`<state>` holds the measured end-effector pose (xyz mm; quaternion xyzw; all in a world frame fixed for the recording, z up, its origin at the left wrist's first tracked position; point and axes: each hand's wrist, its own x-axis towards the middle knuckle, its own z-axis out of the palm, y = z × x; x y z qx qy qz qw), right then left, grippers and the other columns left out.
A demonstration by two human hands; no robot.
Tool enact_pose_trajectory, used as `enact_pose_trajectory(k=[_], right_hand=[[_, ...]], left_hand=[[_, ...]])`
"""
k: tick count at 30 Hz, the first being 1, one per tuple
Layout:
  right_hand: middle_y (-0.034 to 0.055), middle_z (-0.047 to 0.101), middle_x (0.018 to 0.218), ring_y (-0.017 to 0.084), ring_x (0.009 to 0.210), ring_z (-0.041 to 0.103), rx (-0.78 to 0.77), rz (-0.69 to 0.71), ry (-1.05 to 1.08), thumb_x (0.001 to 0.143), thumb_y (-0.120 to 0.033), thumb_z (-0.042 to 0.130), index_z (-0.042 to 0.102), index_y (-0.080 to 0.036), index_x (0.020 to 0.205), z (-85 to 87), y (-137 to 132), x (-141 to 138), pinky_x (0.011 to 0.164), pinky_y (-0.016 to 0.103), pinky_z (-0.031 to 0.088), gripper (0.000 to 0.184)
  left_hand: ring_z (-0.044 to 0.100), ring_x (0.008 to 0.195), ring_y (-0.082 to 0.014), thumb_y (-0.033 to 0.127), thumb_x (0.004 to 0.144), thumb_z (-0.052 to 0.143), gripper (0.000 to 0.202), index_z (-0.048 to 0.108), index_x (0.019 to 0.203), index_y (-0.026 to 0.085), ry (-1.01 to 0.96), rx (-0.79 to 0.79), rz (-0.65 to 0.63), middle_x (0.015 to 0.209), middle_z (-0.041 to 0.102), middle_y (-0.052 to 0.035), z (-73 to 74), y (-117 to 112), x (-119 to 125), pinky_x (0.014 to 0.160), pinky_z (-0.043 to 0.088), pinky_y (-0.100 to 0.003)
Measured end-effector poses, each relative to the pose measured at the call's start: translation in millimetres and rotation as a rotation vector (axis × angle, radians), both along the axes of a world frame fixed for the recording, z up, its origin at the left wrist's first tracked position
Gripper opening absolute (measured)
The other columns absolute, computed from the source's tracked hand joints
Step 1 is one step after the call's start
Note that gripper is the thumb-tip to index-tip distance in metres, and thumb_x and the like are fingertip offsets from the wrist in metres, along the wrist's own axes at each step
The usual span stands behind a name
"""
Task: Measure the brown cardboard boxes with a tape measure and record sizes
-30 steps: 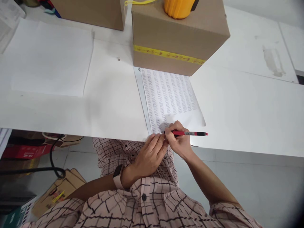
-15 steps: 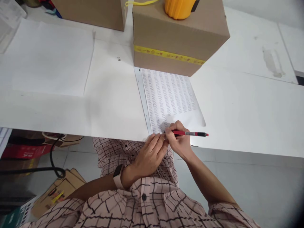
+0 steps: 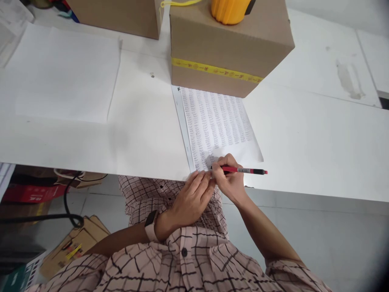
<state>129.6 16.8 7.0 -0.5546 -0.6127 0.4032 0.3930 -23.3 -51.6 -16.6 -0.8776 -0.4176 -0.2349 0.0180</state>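
Pen [image 3: 247, 170], red and black, held by right hand [image 3: 229, 180], thumb and fingers clamped together around its lower barrel; upper end slants out to the right. Tip is at the writing; contact with the paper too small to confirm. Written sheet [image 3: 225, 121], filled with columns of small script, lies on white table [image 3: 310, 150] directly on the near side of taped cardboard box [image 3: 225, 44], its far edge meeting the box's base; whether it runs underneath cannot be told. Left hand [image 3: 191, 198], nearer the wearer than the box, lies flat, fingers extended side by side, tips at the sheet's near edge, gripping nothing. Pale watch [image 3: 151, 227] on left wrist. Ribbed orange object [image 3: 227, 11] stands on top of the box; blank white paper [image 3: 60, 77] lies well to its left.
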Motion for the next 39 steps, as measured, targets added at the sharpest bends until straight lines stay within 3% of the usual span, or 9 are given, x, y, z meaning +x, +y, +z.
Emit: enact_pose_trajectory(k=[20, 23, 26, 29, 34, 37, 39], right_hand=[[-0.0073, 0.039, 0.059, 0.01, 0.052, 0.035, 0.017, -0.052, 0.066, 0.09, -0.02, 0.059, 0.038, -0.024, 0.071, -2.2, -1, -1, 0.051, 0.027, 0.03, 0.028], [-0.0063, 0.047, 0.061, 0.01, 0.051, 0.04, 0.107, -0.175, 0.107, 0.093, -0.029, 0.059, 0.045, -0.024, 0.077, 1.3, 9, 10, 0.05, 0.027, 0.033, 0.022], [-0.0004, 0.065, 0.077, 0.014, 0.062, 0.057, 0.199, -0.257, 0.008, 0.099, -0.039, 0.054, 0.055, -0.024, 0.098, 10.8, 30, 30, 0.061, 0.03, 0.047, 0.015], [0.0063, 0.073, 0.103, 0.021, 0.091, 0.068, 0.303, -0.112, -0.246, 0.102, -0.04, 0.047, 0.061, -0.025, 0.113, 15.2, 55, 51, 0.081, 0.038, 0.053, 0.023], [0.0084, 0.072, 0.121, 0.026, 0.12, 0.062, 0.483, 0.153, -0.613, 0.103, -0.029, 0.044, 0.065, -0.025, 0.117, -3.1, 81, 69, 0.098, 0.046, 0.047, 0.026], [0.0084, 0.07, 0.128, 0.027, 0.123, 0.06, 0.537, 0.207, -0.693, 0.104, -0.028, 0.041, 0.064, -0.023, 0.118, -10.3, 85, 73, 0.097, 0.044, 0.046, 0.027], [0.0084, 0.074, 0.118, 0.026, 0.111, 0.065, 0.543, 0.216, -0.732, 0.103, -0.025, 0.04, 0.063, -0.022, 0.118, -7.1, 88, 76, 0.093, 0.041, 0.046, 0.028]], left_hand=[[0.053, 0.136, -0.0341, 0.017, 0.097, 0.05, 0.042, 0.053, 0.135, 0.0, -0.027, -0.048, -0.016, 0.138, 0.061, -0.0241, -3.3, -1, 1, 0.115, 0.043, -0.051], [0.051, 0.138, -0.0326, 0.016, 0.097, 0.05, 0.043, 0.052, 0.137, 0.002, -0.005, -0.07, -0.016, 0.142, 0.059, -0.023, -3.6, -1, 0, 0.117, 0.042, -0.051], [0.052, 0.137, -0.0317, 0.016, 0.098, 0.05, 0.042, 0.052, 0.138, 0.003, -0.005, -0.047, -0.031, 0.142, 0.059, -0.0218, -3.2, 0, -2, 0.116, 0.046, -0.051], [0.056, 0.134, -0.0307, 0.017, 0.099, 0.05, 0.037, 0.055, 0.133, 0.004, -0.073, -0.033, -0.057, 0.137, 0.063, -0.021, 0.0, 2, -7, 0.113, 0.05, -0.051], [0.063, 0.126, -0.0291, 0.014, 0.096, 0.056, 0.032, 0.06, 0.127, 0.003, -0.165, 0.006, -0.013, 0.125, 0.07, -0.0204, 9.3, -2, -17, 0.108, 0.055, -0.05], [0.064, 0.123, -0.0274, 0.014, 0.096, 0.056, 0.031, 0.062, 0.126, 0.008, -0.202, -0.013, 0.002, 0.123, 0.072, -0.0171, 14.7, -6, -22, 0.105, 0.057, -0.05], [0.069, 0.113, -0.024, 0.014, 0.096, 0.057, 0.028, 0.064, 0.123, 0.013, -0.251, -0.024, 0.013, 0.115, 0.075, -0.0124, 20.3, -2, -27, 0.099, 0.061, -0.047]])
